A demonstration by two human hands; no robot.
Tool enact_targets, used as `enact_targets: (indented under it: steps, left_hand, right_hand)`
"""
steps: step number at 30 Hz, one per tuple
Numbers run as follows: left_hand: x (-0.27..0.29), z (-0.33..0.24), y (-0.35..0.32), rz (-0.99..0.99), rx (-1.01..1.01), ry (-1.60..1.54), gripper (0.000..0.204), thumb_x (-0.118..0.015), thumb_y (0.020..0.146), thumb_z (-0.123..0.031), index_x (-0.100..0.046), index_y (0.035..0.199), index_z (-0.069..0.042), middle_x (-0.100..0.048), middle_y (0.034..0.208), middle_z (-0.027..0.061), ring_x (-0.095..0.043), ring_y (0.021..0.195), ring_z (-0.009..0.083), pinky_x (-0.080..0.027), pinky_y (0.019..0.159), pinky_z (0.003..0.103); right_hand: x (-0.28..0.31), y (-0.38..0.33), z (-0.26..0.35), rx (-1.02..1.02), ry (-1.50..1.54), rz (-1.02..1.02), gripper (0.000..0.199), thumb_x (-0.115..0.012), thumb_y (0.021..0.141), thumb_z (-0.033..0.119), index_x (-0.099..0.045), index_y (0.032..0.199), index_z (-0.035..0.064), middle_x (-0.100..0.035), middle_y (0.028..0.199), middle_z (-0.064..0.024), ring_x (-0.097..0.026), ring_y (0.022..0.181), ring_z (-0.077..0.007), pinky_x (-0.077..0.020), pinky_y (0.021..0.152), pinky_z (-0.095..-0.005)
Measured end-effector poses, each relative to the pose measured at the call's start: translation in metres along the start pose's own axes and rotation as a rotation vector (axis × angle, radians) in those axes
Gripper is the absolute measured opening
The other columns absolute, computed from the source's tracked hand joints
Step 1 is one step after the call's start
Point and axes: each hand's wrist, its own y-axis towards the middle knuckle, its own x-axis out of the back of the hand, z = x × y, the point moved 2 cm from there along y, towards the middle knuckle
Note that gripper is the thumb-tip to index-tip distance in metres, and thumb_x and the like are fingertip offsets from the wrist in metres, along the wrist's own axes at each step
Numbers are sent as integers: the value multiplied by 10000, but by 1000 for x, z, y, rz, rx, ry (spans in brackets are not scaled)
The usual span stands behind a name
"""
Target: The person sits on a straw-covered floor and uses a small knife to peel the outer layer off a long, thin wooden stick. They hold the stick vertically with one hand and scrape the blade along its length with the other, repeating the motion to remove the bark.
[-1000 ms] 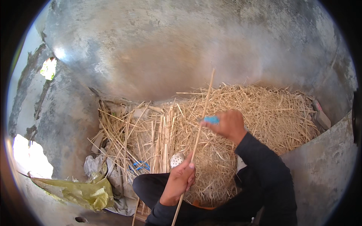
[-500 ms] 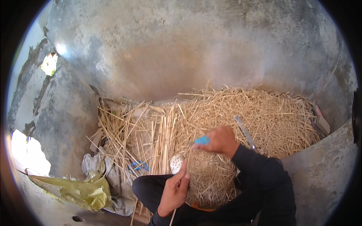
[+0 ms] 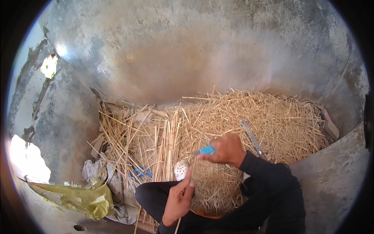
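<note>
We are holding a thin straw stalk (image 3: 189, 180) over our lap, our left hand (image 3: 177, 199) closing its fingers around the lower part. Our right hand (image 3: 224, 150) is gripping a small blue-handled cutter (image 3: 206, 150) against the upper end. Straw pile (image 3: 249, 117) is lying ahead, a long knife (image 3: 252, 138) resting on it, grey wall (image 3: 194, 46) beyond.
</note>
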Motion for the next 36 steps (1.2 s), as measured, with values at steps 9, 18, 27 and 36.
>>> enact_targets:
  steps: [9,18,27,36]
  left_hand:
    - [-11,-28,-15,101,-45,-67,451,-490,977,-77,-380,1406,6,-410,713,-69,-345,654,14,-320,573,165]
    - [2,2,-7,18,48,-154,441,-494,974,-81,-406,1402,-24,-373,677,-80,-299,606,8,-261,525,167]
    - [-6,2,-14,11,77,-101,444,-497,971,-74,-405,1402,-22,-366,679,-84,-292,606,8,-255,515,174]
    - [-8,-8,-15,23,128,-53,442,-507,972,-89,-406,1396,-11,-370,700,-84,-304,618,10,-266,527,167]
  right_hand:
    - [-39,-19,-4,96,-64,166,838,-340,794,824,-538,459,82,-459,383,-62,-489,346,-218,-366,364,-363]
    - [21,-12,23,122,75,-22,721,-508,757,778,-500,469,118,-440,395,-51,-470,343,-219,-388,394,-377]
    - [9,-4,-7,-43,-22,9,719,-494,766,771,-590,519,103,-502,433,-73,-503,376,-227,-390,395,-371]
    - [12,-3,-15,5,-50,-70,831,-340,772,845,-592,504,100,-461,405,-42,-480,367,-179,-358,375,-357]
